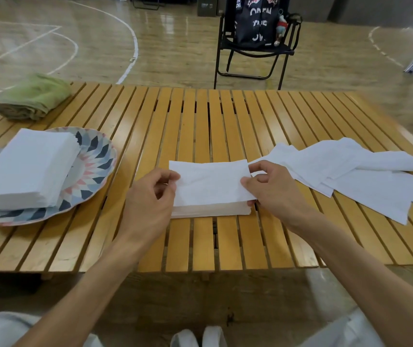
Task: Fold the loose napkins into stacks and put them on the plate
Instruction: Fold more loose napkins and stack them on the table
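Now both hands hold one folded napkin (209,182) over a small stack (210,210) in the middle of the slatted counter (200,116). The left hand (150,196) pinches its left edge with curled fingers, and the right hand (270,190) pinches its right edge between thumb and fingers. Loose napkins (366,176) lie spread at the right. At the left, a patterned plate (95,159) carries a thick stack of folded napkins (25,166). A green towel (35,96) lies at the far left corner.
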